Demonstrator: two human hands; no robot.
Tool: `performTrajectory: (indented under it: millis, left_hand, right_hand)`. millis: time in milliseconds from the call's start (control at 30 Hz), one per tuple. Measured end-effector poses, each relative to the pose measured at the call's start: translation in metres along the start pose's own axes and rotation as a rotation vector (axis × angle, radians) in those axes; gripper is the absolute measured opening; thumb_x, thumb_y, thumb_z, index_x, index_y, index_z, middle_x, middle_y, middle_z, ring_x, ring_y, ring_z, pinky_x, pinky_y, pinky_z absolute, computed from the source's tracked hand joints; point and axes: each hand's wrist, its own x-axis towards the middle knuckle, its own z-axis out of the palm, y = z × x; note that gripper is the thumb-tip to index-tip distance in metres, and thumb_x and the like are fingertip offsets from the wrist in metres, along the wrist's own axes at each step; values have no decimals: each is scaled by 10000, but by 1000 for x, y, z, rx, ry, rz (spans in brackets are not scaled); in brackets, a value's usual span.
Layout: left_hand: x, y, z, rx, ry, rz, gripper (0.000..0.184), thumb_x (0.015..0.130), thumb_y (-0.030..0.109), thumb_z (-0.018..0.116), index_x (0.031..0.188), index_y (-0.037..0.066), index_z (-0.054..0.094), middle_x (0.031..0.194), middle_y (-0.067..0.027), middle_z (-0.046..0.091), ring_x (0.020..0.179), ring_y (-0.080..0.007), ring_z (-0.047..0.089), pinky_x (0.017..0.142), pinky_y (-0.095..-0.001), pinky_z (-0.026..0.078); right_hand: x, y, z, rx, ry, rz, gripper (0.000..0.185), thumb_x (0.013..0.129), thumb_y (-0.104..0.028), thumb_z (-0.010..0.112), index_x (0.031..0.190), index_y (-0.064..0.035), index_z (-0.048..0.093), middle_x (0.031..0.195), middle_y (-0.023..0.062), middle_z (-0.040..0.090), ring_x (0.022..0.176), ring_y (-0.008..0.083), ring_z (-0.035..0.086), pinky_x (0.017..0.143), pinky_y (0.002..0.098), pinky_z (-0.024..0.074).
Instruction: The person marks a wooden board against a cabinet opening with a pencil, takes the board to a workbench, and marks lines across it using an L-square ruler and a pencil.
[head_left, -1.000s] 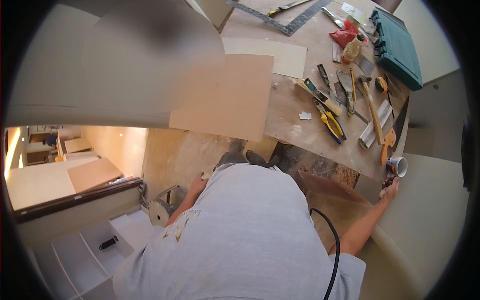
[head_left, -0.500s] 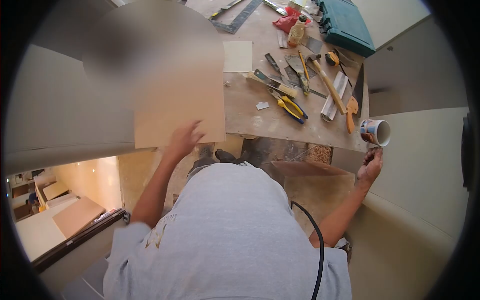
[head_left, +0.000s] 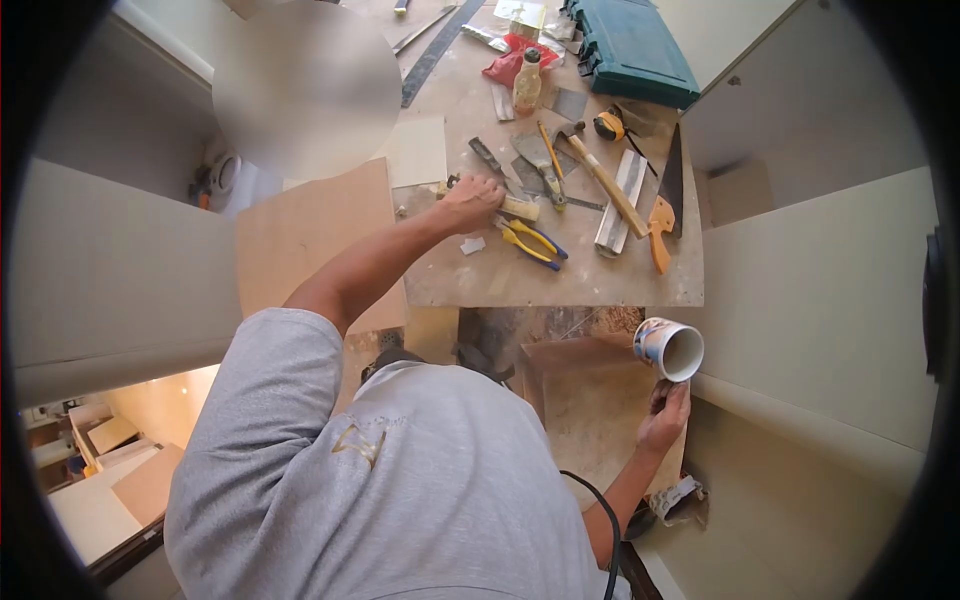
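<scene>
My right hand (head_left: pixel 664 415) holds a printed white mug (head_left: pixel 656 344) from below, off the table's front right corner. The mug tilts, its mouth facing right and towards me; what is inside cannot be made out. My left hand (head_left: pixel 474 204) reaches over the table with its fingers curled down on a tool that looks like a paintbrush (head_left: pixel 520 208). The hand covers most of that tool; a pale end shows to the right. Pliers with yellow and blue handles (head_left: pixel 533 244) lie just in front of it. A dark-handled chisel-like tool (head_left: pixel 484 155) lies behind the fingers.
On the table (head_left: pixel 560 285) lie a hammer (head_left: pixel 610 187), a handsaw (head_left: pixel 663 225), a tape measure (head_left: pixel 609 124), a pencil (head_left: pixel 550 150) and a small bottle (head_left: pixel 527 80). A green case (head_left: pixel 635 50) stands at the back right. A brown board (head_left: pixel 320 235) lies left.
My left hand has moved from the brown board rightward and forward onto the tools. My right hand has brought the mug left and closer to my body. The view has shifted.
</scene>
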Motion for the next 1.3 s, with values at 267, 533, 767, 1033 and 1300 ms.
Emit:
performTrajectory:
  millis: [267,533,767,1033,1300]
  left_hand:
    - [12,-5,-15,161,41,169,351,823,247,723,1056,9,614,1003,-142,641,1000,-313,658,807,-421,531]
    - [28,-7,-16,142,48,208,428,877,148,593,1247,-53,517,990,-193,638,918,-339,678,755,-431,553]
    - [49,-24,-12,47,71,278,406,795,182,675,1136,-9,567,1041,-152,637,1038,-312,641,811,-432,543]
    - [94,-21,-38,48,-36,426,322,803,214,690,1056,32,609,1042,-137,641,1049,-316,628,843,-439,543]
    - [159,-10,-43,168,72,355,374,848,162,698,1210,104,626,1135,-117,641,1133,-307,609,950,-446,490]
  right_hand:
    - [9,16,-2,38,56,28,341,1089,-385,503,846,-145,512,745,-33,458,620,65,368,560,235,264]
    - [14,20,1,77,54,16,332,1083,-377,518,852,-138,512,762,-25,477,632,68,398,557,239,293]
    - [17,25,-2,92,20,8,328,1080,-373,518,853,-136,516,761,-17,490,629,75,404,552,238,298]
    - [13,19,3,80,70,54,352,1093,-391,477,856,-134,518,749,-41,457,627,63,373,556,237,268]
    - [12,-35,30,4,-38,-12,330,1094,-357,487,856,-130,511,775,-42,450,666,58,361,589,237,260]
